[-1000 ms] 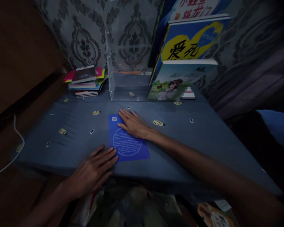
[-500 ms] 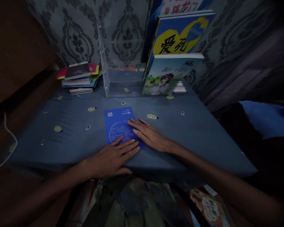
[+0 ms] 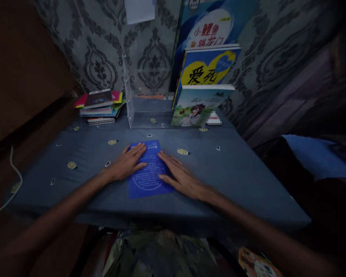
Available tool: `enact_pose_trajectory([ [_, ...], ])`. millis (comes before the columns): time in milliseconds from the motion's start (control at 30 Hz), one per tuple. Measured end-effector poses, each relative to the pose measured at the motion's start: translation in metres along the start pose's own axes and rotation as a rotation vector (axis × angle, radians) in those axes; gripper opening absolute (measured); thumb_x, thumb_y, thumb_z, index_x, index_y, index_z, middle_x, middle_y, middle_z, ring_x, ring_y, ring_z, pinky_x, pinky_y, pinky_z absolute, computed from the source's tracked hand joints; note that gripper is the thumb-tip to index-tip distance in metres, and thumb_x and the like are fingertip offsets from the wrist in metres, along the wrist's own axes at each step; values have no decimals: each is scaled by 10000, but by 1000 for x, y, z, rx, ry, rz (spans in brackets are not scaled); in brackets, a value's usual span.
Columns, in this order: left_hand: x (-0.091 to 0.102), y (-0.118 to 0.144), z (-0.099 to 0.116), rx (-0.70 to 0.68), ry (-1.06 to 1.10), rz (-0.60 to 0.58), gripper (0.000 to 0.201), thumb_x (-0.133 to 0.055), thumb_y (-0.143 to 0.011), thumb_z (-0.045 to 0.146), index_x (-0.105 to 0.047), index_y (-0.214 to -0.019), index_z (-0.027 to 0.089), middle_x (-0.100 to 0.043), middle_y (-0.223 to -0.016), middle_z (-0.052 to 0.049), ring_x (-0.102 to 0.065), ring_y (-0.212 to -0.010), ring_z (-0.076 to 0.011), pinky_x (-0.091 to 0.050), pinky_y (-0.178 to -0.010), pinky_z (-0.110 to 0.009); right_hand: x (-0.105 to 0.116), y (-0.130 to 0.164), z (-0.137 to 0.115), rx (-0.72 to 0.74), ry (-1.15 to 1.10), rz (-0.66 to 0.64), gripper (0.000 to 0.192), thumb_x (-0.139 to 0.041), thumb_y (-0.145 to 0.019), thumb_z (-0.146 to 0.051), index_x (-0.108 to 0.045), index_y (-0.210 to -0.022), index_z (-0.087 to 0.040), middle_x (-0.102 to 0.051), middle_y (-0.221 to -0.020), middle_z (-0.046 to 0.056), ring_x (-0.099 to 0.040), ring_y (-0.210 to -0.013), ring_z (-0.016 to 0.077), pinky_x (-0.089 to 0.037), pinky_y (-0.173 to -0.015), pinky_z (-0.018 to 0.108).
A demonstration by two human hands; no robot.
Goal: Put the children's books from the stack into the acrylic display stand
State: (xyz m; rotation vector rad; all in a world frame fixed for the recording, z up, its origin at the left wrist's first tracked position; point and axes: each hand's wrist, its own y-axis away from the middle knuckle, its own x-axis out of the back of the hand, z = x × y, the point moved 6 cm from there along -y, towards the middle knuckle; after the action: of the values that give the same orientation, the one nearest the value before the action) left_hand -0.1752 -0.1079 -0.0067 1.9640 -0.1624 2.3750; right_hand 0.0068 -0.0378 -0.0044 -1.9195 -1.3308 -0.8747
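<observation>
A blue printed sheet (image 3: 148,182), with white text and a circle outline, lies flat on the cloth-covered table (image 3: 236,181). My left hand (image 3: 128,161) rests flat over its upper left edge, fingers stretched out across the sheet's top and thumb pointing right. On the opposite edge lies my right hand (image 3: 180,175), its fingers extended and the thumb apart, touching the sheet's right side. Both hands are open and grip nothing. Whether the sheet is a single leaf or folded, I cannot tell.
Behind the sheet stands a clear acrylic rack (image 3: 150,119). Upright picture books (image 3: 202,104) fill its right side. A stack of books (image 3: 99,105) sits at the back left. A white cable (image 3: 19,173) hangs by the left edge, and a blue cloth (image 3: 317,157) lies off to the right.
My left hand has moved up from the sheet's lower part to its upper left edge. My right hand has shifted onto the right edge, uncovering the lower text. The view has tilted up slightly.
</observation>
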Motion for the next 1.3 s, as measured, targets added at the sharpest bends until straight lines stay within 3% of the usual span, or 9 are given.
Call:
enact_pose_trajectory([
  [233,32,-14,-42,259,-88,39,594,-546,-872,670,-602,-1181,166,-629,-1160,-134,-582,-1076,-318,-476,-906,-432,-6,-2,-8,0,118,-131,814,-507,-954,-590,-242,-1581,-144,-161,-1656,191,-142,-1541,274,-153,-1248,554],
  [400,32,-33,-65,350,123,-75,603,-652,-703,733,-598,-956,189,-649,-971,-86,-609,-926,-309,-465,-771,-377,2,0,-12,-88,83,-178,907,-574,-910,-611,-199,-1594,-147,-95,-1665,190,-72,-1548,281,-137,-1255,531],
  [533,29,-41,-75,287,300,-78,495,-660,-664,671,-536,-762,202,-594,-775,-30,-571,-746,-238,-432,-675,-329,9,3,-12,-155,9,-188,997,-623,-876,-614,-140,-1605,-136,-55,-1672,181,-47,-1550,296,-148,-1259,498],
  [767,48,-40,-58,256,741,269,395,-707,-667,564,-551,-732,206,-558,-705,8,-538,-694,-180,-459,-635,-273,8,-9,16,-212,-198,-1,1070,-662,-874,-523,54,-1609,-218,-117,-1679,165,-123,-1539,341,-140,-1235,562],
  [867,59,-43,-47,288,879,376,398,-751,-646,543,-566,-721,198,-535,-653,28,-501,-602,-138,-416,-555,-231,13,-22,35,-242,-303,208,1086,-753,-808,-373,-43,-1615,-211,-400,-1554,180,-408,-1399,329,-332,-1148,514],
  [933,64,-44,-45,351,971,452,433,-774,-626,556,-569,-757,198,-528,-625,43,-482,-551,-119,-390,-511,-211,16,-29,47,-274,-434,292,943,-770,-772,-308,-277,-1568,-205,-637,-1279,125,-601,-1140,279,-463,-1008,454],
  [1033,66,-44,-43,419,1069,530,512,-807,-598,574,-573,-863,204,-519,-599,66,-470,-501,-108,-374,-474,-198,14,-37,53,-246,-754,264,442,-748,-775,-342,-651,-1179,-192,-701,-891,22,-653,-837,202,-527,-787,344],
  [1133,66,-46,-37,426,1125,594,621,-828,-596,567,-590,-1037,201,-578,-687,56,-523,-541,-115,-422,-507,-205,19,-37,55,-210,-958,273,248,-739,-767,-393,-646,-874,-190,-653,-753,-18,-591,-634,132,-483,-589,249],
  [1300,56,-55,-13,354,1264,494,720,-846,-588,557,-588,-1151,190,-698,-905,-30,-663,-766,-192,-540,-750,-304,41,-28,56,-158,-926,349,252,-686,-799,-432,-595,-840,-201,-594,-700,-30,-522,-530,113,-437,-452,223],
])
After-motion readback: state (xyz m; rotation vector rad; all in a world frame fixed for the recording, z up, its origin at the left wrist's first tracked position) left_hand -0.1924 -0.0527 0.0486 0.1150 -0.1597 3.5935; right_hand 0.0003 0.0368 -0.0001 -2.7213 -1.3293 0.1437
